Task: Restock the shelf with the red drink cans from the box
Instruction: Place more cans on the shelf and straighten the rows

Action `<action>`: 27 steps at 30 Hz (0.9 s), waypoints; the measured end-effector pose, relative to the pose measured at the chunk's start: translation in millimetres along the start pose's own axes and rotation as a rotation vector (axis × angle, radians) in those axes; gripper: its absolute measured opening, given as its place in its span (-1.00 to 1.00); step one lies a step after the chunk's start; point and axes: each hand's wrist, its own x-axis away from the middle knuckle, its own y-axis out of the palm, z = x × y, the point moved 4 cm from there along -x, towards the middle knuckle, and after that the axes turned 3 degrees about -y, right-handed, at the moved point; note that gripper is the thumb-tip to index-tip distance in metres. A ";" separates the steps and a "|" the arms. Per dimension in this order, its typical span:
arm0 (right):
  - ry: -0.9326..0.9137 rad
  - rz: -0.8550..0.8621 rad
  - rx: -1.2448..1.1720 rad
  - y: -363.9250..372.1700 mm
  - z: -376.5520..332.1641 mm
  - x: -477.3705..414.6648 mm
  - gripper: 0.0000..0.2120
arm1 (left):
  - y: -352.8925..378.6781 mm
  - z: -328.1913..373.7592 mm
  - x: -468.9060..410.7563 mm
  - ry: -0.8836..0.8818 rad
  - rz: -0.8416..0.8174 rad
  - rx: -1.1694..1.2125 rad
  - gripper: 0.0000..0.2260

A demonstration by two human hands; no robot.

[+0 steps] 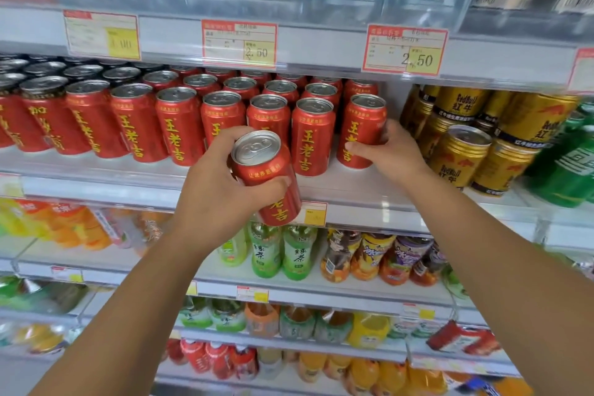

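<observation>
Left grip (218, 193) clamped on tilted can (262, 170), near side of shelf (353, 193) | right grip (393, 151) closed round end can (361, 128), right of front row (180, 125) | next: steady end can, stand tilted can upright, label facing near.

One tilted red can (266, 175) before the shelf (340, 190); another upright (363, 130) on it.

Red cans (180, 125) and gold cans (459, 151) stand on the shelf (369, 185).

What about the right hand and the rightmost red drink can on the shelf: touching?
Touching. Head view: the right hand grips the rightmost red drink can, thumb across its front.
</observation>
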 end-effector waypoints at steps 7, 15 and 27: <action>-0.009 0.023 -0.007 4.3 9.4 -26.2 -0.40 | 7.7 7.3 -3.3 -0.001 -0.020 0.016 -0.48; 0.006 0.000 -0.030 4.7 0.4 -13.2 -0.36 | 18.6 22.2 -4.9 -0.007 -0.030 0.039 -0.46; -0.227 -0.060 -0.282 -11.3 -39.3 104.9 -0.40 | 82.1 52.2 -25.6 0.114 -0.168 0.026 -0.34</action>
